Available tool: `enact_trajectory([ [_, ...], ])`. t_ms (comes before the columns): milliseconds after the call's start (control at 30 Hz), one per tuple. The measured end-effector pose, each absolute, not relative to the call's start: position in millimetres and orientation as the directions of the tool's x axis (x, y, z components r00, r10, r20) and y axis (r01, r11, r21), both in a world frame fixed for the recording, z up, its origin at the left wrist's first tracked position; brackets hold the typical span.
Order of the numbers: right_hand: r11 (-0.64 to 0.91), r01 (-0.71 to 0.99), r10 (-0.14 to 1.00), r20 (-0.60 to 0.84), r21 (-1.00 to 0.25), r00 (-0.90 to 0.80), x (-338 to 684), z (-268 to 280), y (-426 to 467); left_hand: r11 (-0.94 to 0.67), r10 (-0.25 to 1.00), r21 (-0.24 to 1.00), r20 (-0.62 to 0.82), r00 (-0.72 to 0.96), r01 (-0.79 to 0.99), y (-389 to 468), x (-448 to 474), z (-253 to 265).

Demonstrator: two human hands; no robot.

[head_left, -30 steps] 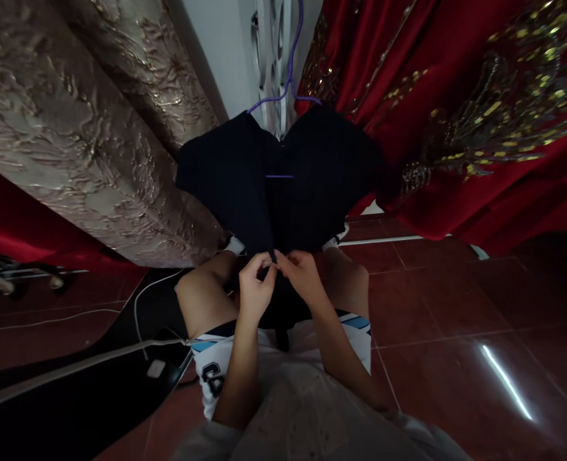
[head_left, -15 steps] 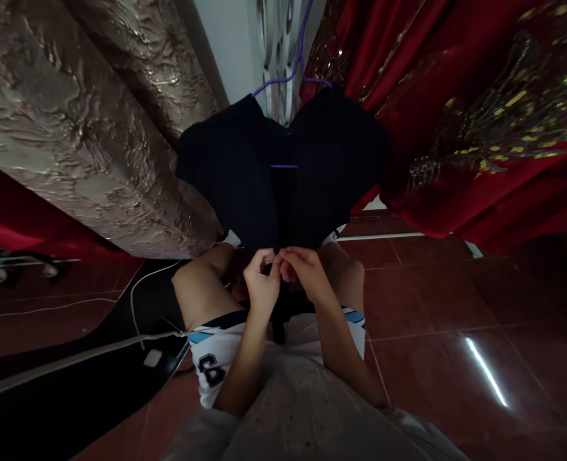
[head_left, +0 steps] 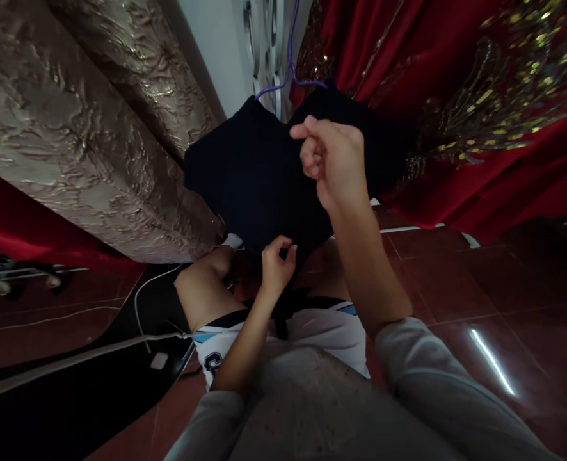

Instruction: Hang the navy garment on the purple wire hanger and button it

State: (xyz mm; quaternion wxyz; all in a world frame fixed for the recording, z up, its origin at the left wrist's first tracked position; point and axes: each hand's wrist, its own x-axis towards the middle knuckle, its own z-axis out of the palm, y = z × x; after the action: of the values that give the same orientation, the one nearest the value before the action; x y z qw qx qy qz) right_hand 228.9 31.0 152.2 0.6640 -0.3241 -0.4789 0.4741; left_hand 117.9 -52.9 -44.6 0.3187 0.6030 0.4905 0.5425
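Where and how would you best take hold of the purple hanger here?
Probably pinch the purple hanger by its bare neck, just above where its two arms spread, coming from the front. There it is slim and clear of the dark garment, whose cloth covers the hanger's lower part. The right hand is the nearer one.

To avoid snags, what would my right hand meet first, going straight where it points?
Your right hand would probably meet the dark navy cloth garment, or pass in front; depth is unclear.
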Motion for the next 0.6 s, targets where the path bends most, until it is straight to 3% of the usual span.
enact_trajectory([
  [133,0.340,-0.191,0.940,0.336,-0.921,0.052,230.2,152.6,21.2,-0.364,0.931,0.926,0.361,0.048,0.101,-38.7,113.9,21.9],
  [233,0.357,-0.126,0.934,0.358,-0.926,0.015,235.3,151.1,14.4,-0.353,0.928,0.923,0.326,-0.179,-0.151,-19.7,108.4,94.2],
  [300,0.417,-0.100,0.908,0.420,-0.903,-0.003,238.4,152.3,15.8,-0.345,0.924,0.914,0.289,-0.252,-0.216,-6.6,108.7,133.5],
  [400,0.487,-0.059,0.873,0.484,-0.872,0.058,239.8,141.1,25.7,-0.394,0.918,0.913,0.387,-0.084,-0.106,4.7,112.4,163.0],
  [467,0.453,0.013,0.885,0.451,-0.891,0.111,237.9,118.7,33.3,-0.455,0.890,0.890,0.455,-0.024,-0.030,10.0,108.5,167.0],
  [600,0.279,0.133,0.956,0.289,-0.951,0.056,224.6,64.1,36.6,-0.590,0.761,0.803,0.588,-0.274,0.081,49.4,61.3,159.2],
])
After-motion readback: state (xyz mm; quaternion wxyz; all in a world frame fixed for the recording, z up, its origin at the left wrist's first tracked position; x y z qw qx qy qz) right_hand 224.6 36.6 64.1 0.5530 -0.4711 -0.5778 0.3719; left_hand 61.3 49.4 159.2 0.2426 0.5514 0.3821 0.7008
